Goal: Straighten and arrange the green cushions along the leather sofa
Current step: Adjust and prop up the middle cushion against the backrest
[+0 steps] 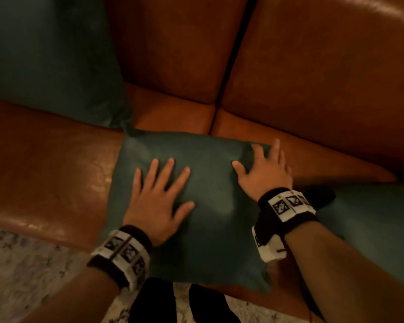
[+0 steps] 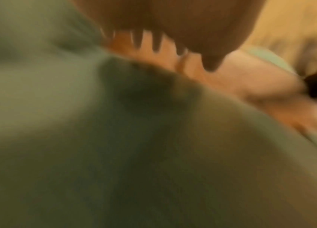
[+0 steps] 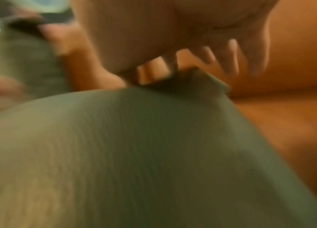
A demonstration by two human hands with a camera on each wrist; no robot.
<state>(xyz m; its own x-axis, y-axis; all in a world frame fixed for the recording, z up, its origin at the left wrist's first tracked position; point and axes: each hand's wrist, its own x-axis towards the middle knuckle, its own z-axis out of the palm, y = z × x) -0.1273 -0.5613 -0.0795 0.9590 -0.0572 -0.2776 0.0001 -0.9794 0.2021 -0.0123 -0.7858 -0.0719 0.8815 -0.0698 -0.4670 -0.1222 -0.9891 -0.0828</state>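
Observation:
A green cushion lies flat on the brown leather sofa's seat. My left hand presses on its middle with fingers spread straight. At the cushion's far right corner my right hand lies flat, fingers straight and reaching over the edge. Another green cushion leans upright against the backrest at the left. Part of a third green cushion shows at the right, behind my right forearm. Both wrist views are blurred: green fabric fills the left wrist view, and the cushion's corner sits under my fingers in the right wrist view.
The sofa backrest has a dark seam between two panels. A pale patterned rug lies in front of the sofa. My dark-clad legs stand at the seat's front edge.

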